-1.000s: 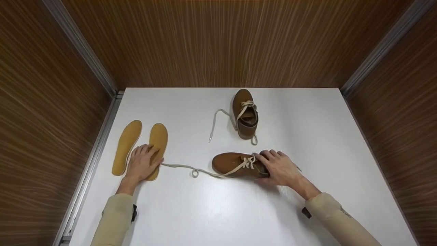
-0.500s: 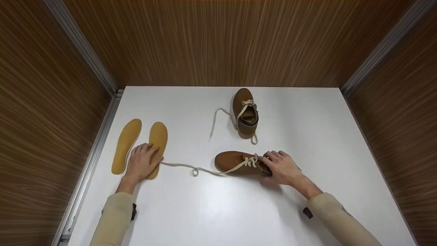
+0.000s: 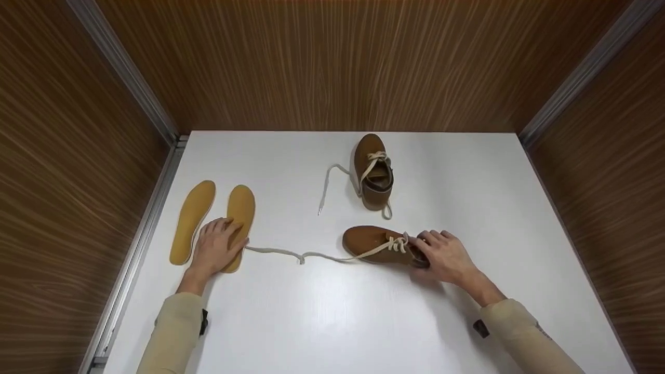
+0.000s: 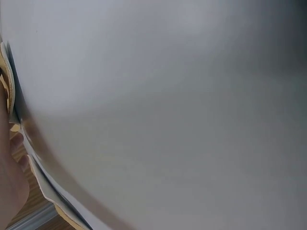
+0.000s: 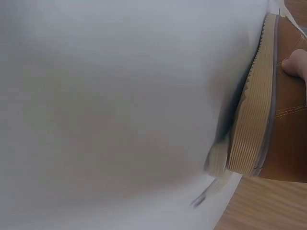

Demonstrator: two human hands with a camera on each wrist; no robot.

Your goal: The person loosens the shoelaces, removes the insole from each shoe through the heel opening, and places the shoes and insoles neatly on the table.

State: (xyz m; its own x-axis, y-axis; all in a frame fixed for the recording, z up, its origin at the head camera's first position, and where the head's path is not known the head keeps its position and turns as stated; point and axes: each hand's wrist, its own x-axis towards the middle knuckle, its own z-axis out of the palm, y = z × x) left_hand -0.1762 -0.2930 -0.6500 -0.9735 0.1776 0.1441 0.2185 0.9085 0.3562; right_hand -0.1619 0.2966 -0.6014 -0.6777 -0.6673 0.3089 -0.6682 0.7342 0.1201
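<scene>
My right hand grips the heel end of a brown lace-up shoe, toe to the left. In the right wrist view, a fingertip presses the shoe's leather side above a ridged pale sole, tilted along the tabletop. My left hand rests across the right-hand tan insole, its thumb at the insole's right edge. The shoe's cream lace stretches over the table to that thumb; its end is hidden there. A second insole lies just left of this hand.
Farther back stands the other brown shoe, toe away, with a loose lace trailing left. Wood-grain panels enclose the white table at the back and both sides.
My right hand has drawn the shoe to the right, slightly farther back. The lace's small loop has shrunk to a kink. My left hand has stayed on the insole.
</scene>
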